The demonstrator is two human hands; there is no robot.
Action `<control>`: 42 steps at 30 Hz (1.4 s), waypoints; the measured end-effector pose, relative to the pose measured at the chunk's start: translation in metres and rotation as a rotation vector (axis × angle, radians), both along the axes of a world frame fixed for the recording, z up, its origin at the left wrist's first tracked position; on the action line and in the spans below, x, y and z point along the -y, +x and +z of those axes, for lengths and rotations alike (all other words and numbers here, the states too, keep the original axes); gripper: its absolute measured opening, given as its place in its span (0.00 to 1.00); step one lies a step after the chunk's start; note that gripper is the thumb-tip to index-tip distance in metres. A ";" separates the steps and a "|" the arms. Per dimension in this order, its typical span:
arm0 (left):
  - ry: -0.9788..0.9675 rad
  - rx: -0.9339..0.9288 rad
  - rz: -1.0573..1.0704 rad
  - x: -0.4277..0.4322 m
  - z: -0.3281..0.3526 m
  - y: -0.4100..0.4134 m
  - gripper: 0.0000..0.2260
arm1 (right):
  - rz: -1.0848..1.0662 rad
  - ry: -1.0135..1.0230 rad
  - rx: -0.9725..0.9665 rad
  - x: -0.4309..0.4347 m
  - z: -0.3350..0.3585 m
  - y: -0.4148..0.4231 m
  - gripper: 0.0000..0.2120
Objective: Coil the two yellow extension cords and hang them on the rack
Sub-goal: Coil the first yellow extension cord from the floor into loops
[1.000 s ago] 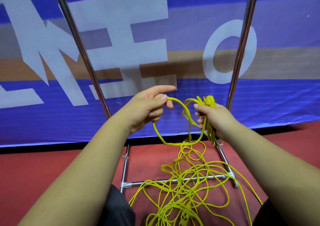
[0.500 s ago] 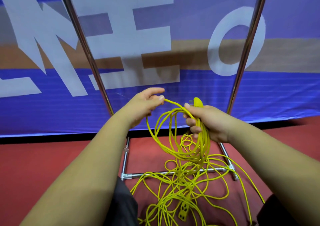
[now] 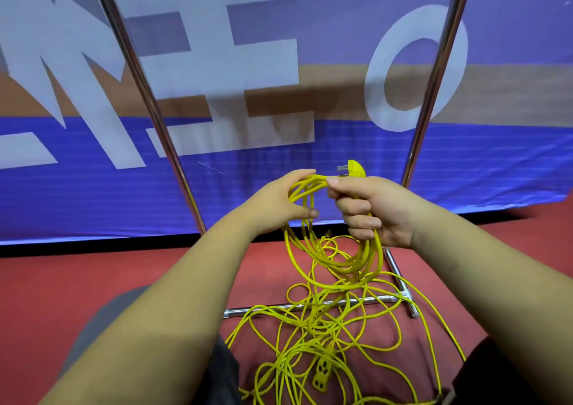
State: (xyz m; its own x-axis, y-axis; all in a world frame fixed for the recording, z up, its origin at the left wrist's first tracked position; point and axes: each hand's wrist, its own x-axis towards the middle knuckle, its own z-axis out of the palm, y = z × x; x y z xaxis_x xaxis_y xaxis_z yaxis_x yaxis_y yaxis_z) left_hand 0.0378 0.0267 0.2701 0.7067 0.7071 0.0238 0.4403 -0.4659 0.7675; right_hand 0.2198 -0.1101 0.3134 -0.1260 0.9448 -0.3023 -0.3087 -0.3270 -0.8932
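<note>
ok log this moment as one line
step: coiling | right hand: grips coil, plug on top | left hand: holds top loops of coil | loose cord: tangled on floor across rack base

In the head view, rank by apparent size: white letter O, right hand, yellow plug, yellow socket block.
1. white letter O
2. right hand
3. yellow plug and yellow socket block look alike; I cannot rank them.

Red floor (image 3: pixel 93 280) carries tangled yellow cord (image 3: pixel 310 342) and rack base (image 3: pixel 310 307).
</note>
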 end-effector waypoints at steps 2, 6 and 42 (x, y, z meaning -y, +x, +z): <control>-0.075 0.052 -0.016 0.002 0.001 0.003 0.28 | 0.046 0.008 0.003 0.003 0.001 0.001 0.10; -0.044 0.059 0.026 0.010 0.001 0.009 0.08 | 0.083 0.011 0.052 0.007 0.004 0.004 0.10; -0.650 0.081 0.311 -0.003 -0.042 0.007 0.13 | -0.386 0.127 0.123 0.000 0.001 0.029 0.11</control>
